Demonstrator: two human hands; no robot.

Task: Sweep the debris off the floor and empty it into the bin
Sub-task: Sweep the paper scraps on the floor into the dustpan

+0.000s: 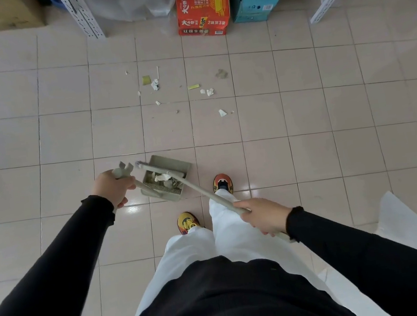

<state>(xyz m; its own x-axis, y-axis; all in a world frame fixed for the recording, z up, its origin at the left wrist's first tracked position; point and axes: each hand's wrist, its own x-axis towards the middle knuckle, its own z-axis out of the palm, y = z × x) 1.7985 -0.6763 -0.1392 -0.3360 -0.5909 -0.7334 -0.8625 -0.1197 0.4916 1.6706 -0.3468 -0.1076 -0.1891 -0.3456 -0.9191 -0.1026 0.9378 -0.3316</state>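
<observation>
Just ahead of the feet, the left hand curls round the dustpan handle and the right hand round the broom stick, scraps already in the pan, yet debris lies farther off, so more sweeping probably comes next.

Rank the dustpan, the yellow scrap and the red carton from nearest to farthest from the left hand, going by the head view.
1. dustpan: just right of the left hand, which grips its handle.
2. yellow scrap: on the tiles ahead, among the scattered debris.
3. red carton: farthest ahead and to the right, beside the blue box.
</observation>
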